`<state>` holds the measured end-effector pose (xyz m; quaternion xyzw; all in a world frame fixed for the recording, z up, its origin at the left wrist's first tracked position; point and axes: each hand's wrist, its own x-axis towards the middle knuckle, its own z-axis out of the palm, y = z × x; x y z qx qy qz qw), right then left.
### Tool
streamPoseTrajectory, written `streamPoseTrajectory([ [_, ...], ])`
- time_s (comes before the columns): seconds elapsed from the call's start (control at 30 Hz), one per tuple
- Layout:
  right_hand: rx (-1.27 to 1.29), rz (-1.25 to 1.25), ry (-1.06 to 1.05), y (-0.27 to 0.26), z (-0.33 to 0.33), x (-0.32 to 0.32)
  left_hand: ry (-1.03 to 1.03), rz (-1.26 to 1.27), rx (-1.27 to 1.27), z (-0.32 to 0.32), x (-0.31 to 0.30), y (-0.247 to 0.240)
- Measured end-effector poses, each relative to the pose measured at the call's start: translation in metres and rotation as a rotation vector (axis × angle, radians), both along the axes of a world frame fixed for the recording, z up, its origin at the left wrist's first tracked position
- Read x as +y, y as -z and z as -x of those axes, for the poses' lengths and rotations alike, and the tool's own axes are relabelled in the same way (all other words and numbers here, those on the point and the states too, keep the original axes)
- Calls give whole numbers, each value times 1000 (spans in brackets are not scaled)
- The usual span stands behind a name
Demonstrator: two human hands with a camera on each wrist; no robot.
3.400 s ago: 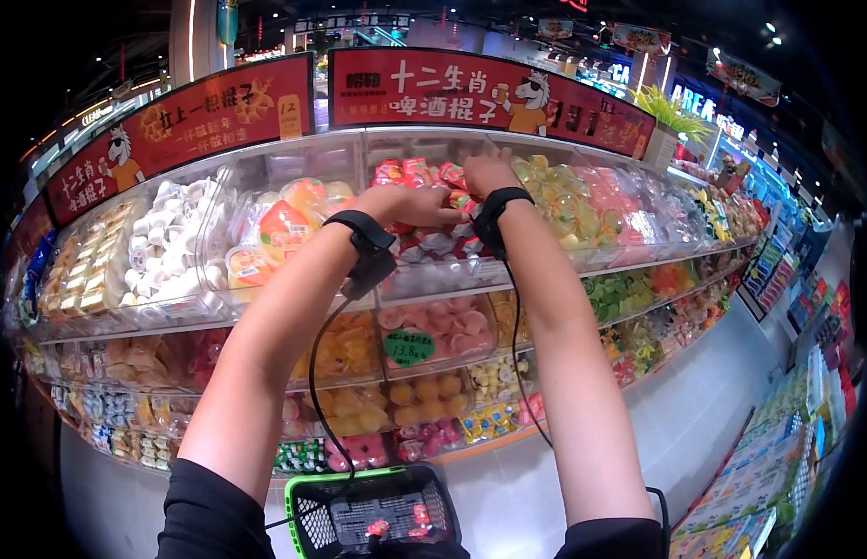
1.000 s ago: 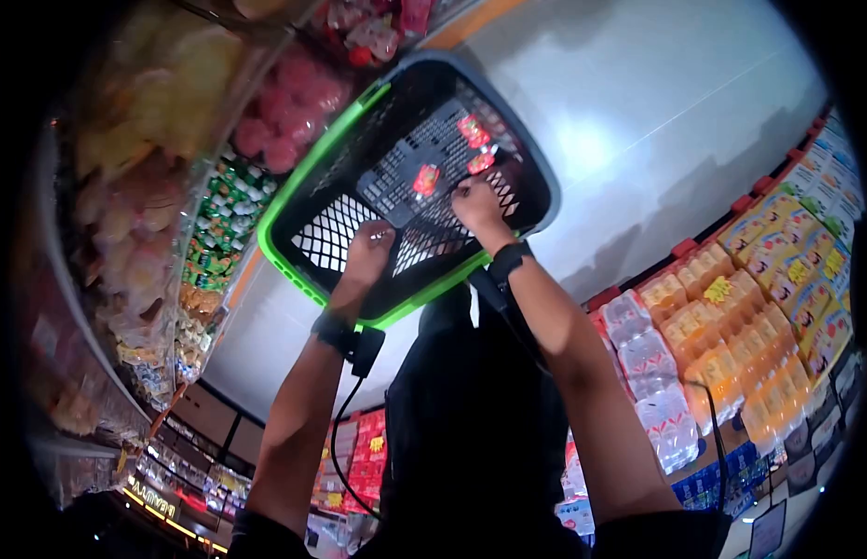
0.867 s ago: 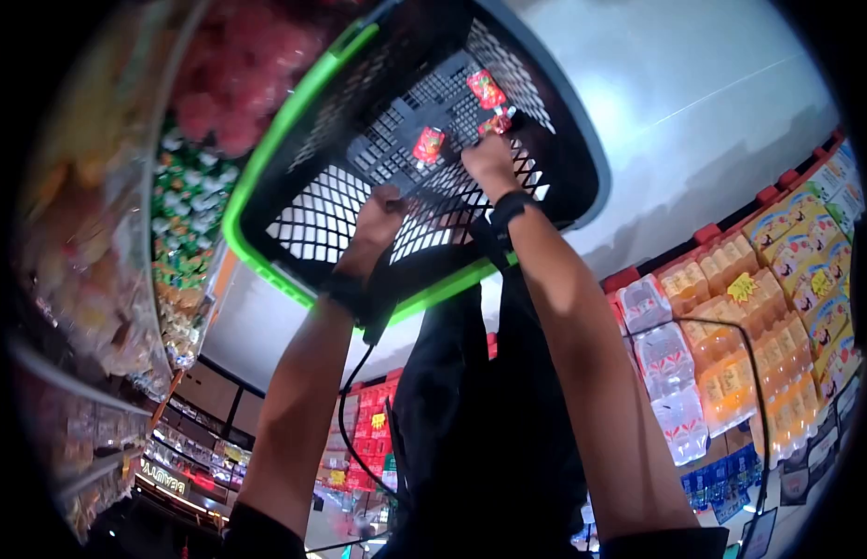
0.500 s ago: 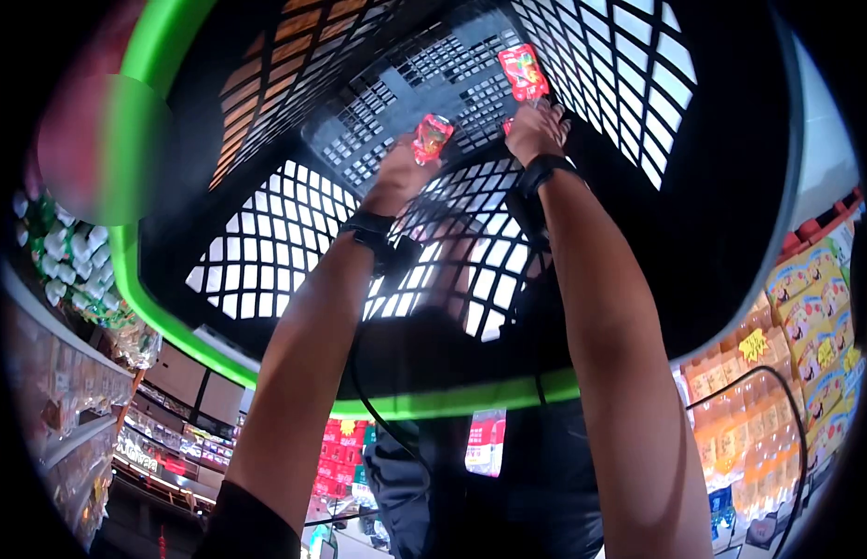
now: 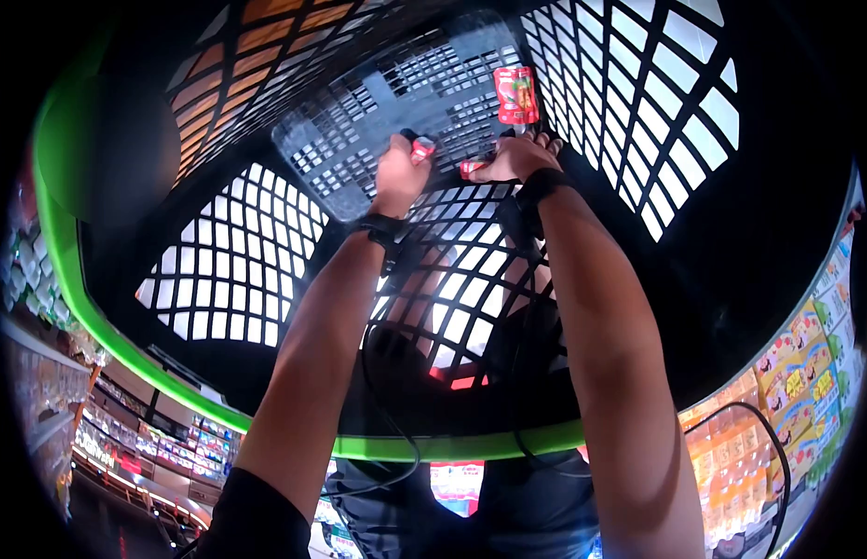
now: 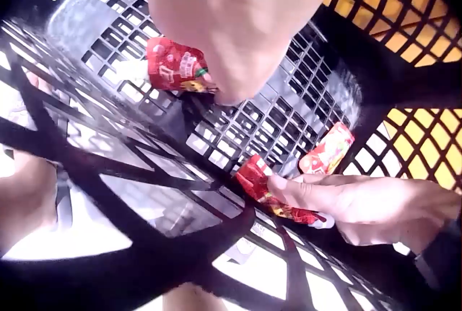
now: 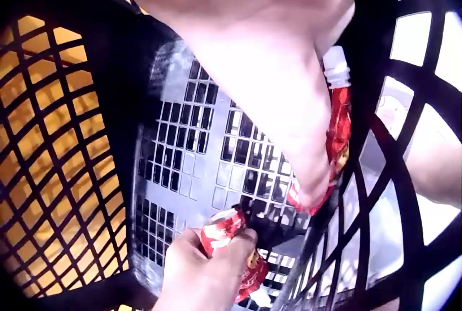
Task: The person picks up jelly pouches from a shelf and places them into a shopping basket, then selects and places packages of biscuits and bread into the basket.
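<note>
Both hands are down inside a black mesh shopping basket (image 5: 722,307) with a green rim. My left hand (image 5: 403,179) grips a red spouted pouch (image 6: 172,64) over the basket floor; its printed side and pale spout show in the left wrist view. My right hand (image 5: 517,160) holds a second red spouted pouch (image 7: 339,127) by the near wall, thumb across it, with the white cap sticking up beside the hand. A third red pouch (image 5: 515,93) lies on the basket floor just beyond the right hand, partly behind it in the left wrist view.
The grey slatted floor (image 5: 345,121) and lattice walls enclose both hands. Dark cords hang from the wrist straps over the green front rim (image 5: 471,445). Stacked orange bottles (image 5: 731,466) and yellow packs (image 5: 797,363) stand outside to the right.
My hands have left the bins of packaged sweets and come down into the basket. Over the last second they reach deeper; the left hand has picked up a pouch and tilted it.
</note>
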<state>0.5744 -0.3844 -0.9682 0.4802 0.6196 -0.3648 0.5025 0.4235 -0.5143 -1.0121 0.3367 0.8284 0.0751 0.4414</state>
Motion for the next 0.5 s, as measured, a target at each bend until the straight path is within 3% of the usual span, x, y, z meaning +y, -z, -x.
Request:
streamPoseTrajectory([
  [0.1,49,150,48,-11,8,-4,-16,-5,-83,2,-2,-23],
  [0.2,116,96,-71,-27,15,-14,-326,-137,-518,6,-20,-31],
  [0.23,113,84,47,-39,19,-17,-253,-205,-610,10,-15,-50],
  [0.27,112,-73,121,-35,20,-32,-471,-152,-752,6,-10,-71],
  [0.4,115,-240,346,-111,29,-27,-625,-184,-785,6,12,-159],
  [0.47,526,-282,143,-157,9,-23,-681,-175,-765,5,30,-227],
  [0.5,497,-245,302,-173,8,-18,-627,-244,-791,9,31,-247],
])
